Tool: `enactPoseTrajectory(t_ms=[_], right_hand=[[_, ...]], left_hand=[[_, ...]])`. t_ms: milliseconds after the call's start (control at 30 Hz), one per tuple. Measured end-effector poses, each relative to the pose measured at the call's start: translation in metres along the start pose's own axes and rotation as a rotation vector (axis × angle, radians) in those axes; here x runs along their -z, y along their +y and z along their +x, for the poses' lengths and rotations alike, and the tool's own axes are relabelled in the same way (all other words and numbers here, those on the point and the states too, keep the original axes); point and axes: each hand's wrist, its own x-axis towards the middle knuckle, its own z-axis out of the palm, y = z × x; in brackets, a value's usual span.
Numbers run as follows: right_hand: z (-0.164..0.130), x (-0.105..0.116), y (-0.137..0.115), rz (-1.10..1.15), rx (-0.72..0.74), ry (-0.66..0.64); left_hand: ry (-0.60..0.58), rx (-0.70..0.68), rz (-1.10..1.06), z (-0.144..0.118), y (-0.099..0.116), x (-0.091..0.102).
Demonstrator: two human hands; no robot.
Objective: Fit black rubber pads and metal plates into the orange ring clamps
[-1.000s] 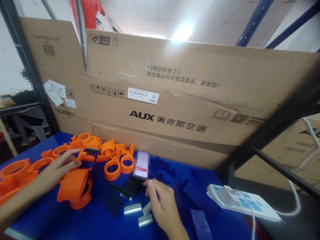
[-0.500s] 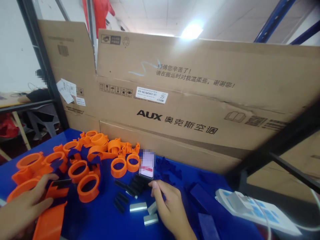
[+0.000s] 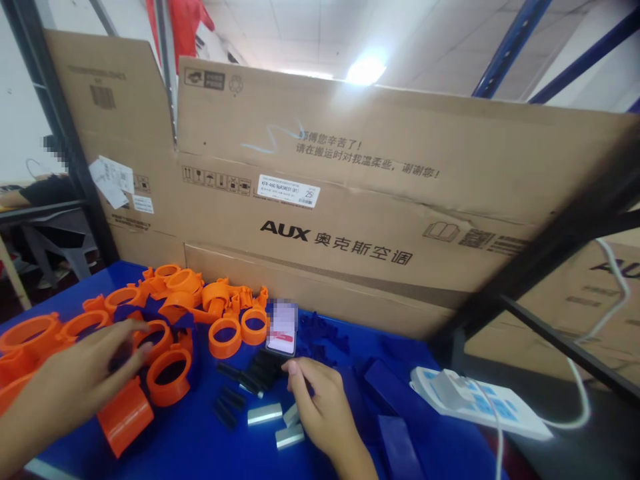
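My left hand reaches over orange plastic rings at the left, its thumb and index finger spread. The fingertips overlap one ring in view; whether they touch it I cannot tell. Just below the thumb is a curved orange piece. My right hand rests with fingers curled and thumb against the index finger; nothing shows between them. Beside its fingertips stands a phone with a lit screen. Black strip-like pieces and silvery metal blocks lie around this hand.
Dark blue pieces lie on the blue table at the right, near a white power strip with cables. A large cardboard sheet stands behind, between dark frame posts. Another person's arm shows at far left.
The view has turned a little to the right. My left hand has moved right over the rings, and the orange piece near it has shifted right too. My right hand stays beside the phone.
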Motion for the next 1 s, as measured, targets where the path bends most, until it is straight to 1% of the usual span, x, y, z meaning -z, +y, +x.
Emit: enactPoseTrajectory(t_ms=[100, 167, 233, 267, 333, 367, 400, 467, 533, 600, 700, 767, 800, 833, 867, 900, 967, 1000], right_hand=[[0.0, -0.001, 0.003, -0.012, 0.006, -0.023], [0.001, -0.001, 0.007, -0.026, 0.007, -0.045], [0.002, -0.001, 0.011, -0.039, 0.0, -0.052], [0.002, 0.0, 0.013, -0.044, -0.003, -0.051], [0.002, -0.001, 0.016, -0.049, -0.004, -0.049], [0.002, -0.001, 0.018, -0.052, -0.004, -0.05], [0.002, -0.001, 0.019, -0.054, -0.004, -0.054], [0.002, -0.002, 0.02, -0.058, -0.004, -0.061], [0.002, -0.003, 0.02, -0.06, -0.003, -0.064], [0.002, -0.003, 0.017, -0.056, 0.002, -0.066], [0.001, -0.003, 0.01, -0.008, -0.001, -0.076], [0.0, -0.005, 0.006, 0.08, -0.044, -0.069], [0.0, -0.006, 0.005, 0.149, -0.087, -0.055], [0.0, -0.008, 0.005, 0.238, -0.144, -0.035], [0.0, -0.01, 0.005, 0.347, -0.206, -0.012], [0.0, -0.012, 0.006, 0.47, -0.266, 0.002], [0.002, -0.014, 0.008, 0.722, -0.346, 0.003], [0.003, -0.015, 0.01, 0.826, -0.366, 0.006]], left_hand=[[-0.211, -0.342, 0.079, 0.016, 0.036, -0.036], [-0.266, -0.495, 0.116, 0.03, 0.059, -0.065], [-0.304, -0.573, 0.18, 0.042, 0.077, -0.092], [-0.307, -0.568, 0.223, 0.046, 0.083, -0.104], [-0.317, -0.557, 0.247, 0.053, 0.09, -0.121], [-0.321, -0.551, 0.25, 0.054, 0.091, -0.126], [-0.327, -0.548, 0.246, 0.056, 0.091, -0.128], [-0.335, -0.539, 0.242, 0.059, 0.09, -0.127], [-0.326, -0.52, 0.244, 0.063, 0.091, -0.117], [-0.293, -0.472, 0.187, 0.068, 0.094, -0.102], [-0.208, -0.377, -0.011, 0.068, 0.102, -0.079], [-0.111, -0.361, -0.1, 0.059, 0.108, -0.071], [-0.054, -0.38, -0.125, 0.051, 0.112, -0.071], [-0.002, -0.433, -0.13, 0.041, 0.116, -0.072], [0.053, -0.524, -0.125, 0.031, 0.121, -0.076], [0.077, -0.657, -0.115, 0.02, 0.128, -0.082], [0.061, -0.959, -0.104, 0.001, 0.143, -0.098], [0.052, -1.084, -0.084, -0.007, 0.15, -0.106]])
